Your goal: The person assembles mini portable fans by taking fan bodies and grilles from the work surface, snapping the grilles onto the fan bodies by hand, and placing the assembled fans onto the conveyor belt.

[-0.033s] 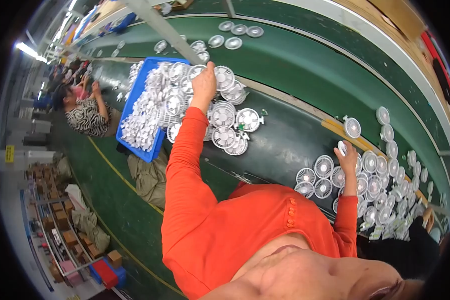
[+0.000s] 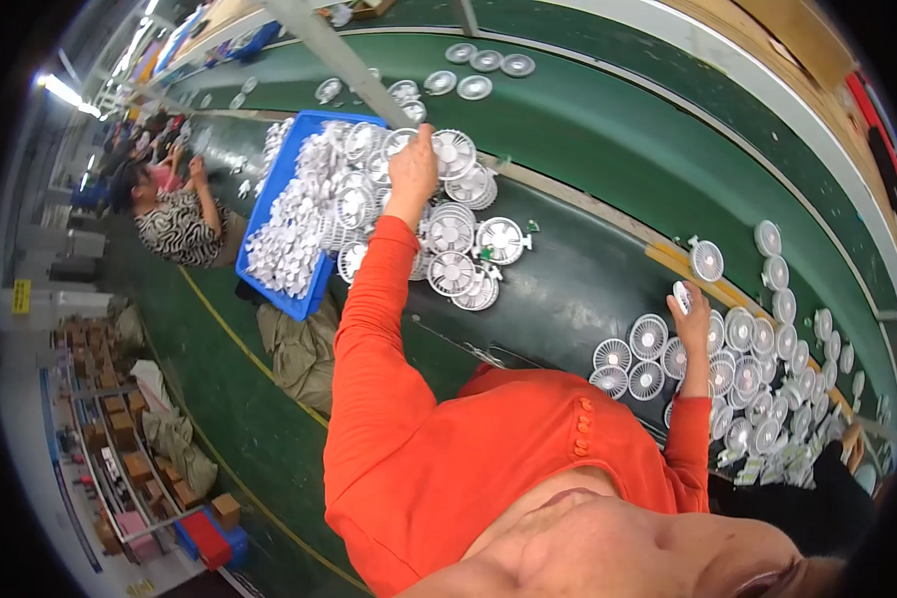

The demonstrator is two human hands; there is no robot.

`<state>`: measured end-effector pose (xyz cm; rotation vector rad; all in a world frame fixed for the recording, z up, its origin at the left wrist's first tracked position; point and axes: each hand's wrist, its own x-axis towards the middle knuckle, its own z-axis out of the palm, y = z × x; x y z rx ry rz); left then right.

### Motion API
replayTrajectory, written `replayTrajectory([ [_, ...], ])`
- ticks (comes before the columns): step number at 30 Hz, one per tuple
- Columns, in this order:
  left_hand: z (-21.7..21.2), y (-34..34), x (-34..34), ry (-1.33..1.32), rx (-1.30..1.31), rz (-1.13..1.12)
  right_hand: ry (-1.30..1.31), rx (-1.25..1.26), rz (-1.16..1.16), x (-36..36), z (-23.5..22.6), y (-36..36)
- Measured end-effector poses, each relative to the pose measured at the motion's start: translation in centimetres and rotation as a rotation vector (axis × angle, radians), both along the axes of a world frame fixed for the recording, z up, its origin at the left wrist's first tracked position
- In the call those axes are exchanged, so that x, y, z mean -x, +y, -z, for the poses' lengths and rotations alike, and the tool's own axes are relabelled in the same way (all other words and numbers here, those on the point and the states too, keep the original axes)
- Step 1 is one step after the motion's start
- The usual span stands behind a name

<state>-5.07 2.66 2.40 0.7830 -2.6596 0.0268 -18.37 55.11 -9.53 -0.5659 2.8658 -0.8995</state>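
My left hand [image 2: 412, 177] reaches into a pile of round white fans beside the blue bin [image 2: 312, 286]. Its fingers are closed at the rim of a white fan [image 2: 453, 154], though the fingertips are partly hidden. Below and right of that hand lie stacked fans [image 2: 450, 229], and one fan [image 2: 499, 240] has a small green bit by it. At the right, my right hand [image 2: 692, 324] grips a small white oval piece [image 2: 682, 296] between thumb and fingers. Round white slotted grilles [image 2: 648, 337] lie beside and under this hand.
Small white parts [image 2: 287, 239] fill the bin's left side. A slanted metal post [image 2: 344, 65] rises close to my left hand. Beyond the dark worktop [image 2: 578, 274] runs a green belt [image 2: 608, 130] carrying grilles. Another person's hand [image 2: 852, 446] shows at far right; a person in a patterned top [image 2: 177, 234] sits left.
The whole view has shifted very slightly. Both my hands keep their places among the fans and grilles, and the white oval piece stays in my right hand.
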Motion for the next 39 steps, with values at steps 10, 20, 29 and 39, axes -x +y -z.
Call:
replayTrajectory([
  [10, 12.5, 16.6, -2.4, 0.227, -1.395, 0.194, -0.041, 0.477, -0.281, -7.9, -3.4, -14.8],
  [20, 9.0, 15.7, -8.2, 0.71, -1.897, -0.033, -0.162, 0.334, -0.399, -8.9, 0.2, -15.3],
  [29, 6.6, 16.1, -11.9, 1.025, -2.133, 0.111, 0.073, -0.112, -0.728, -15.1, 4.1, -19.1],
  [39, 9.0, 20.6, -12.6, 1.022, -2.595, 0.029, -0.689, 0.735, -0.144, -11.1, -1.0, -15.1],
])
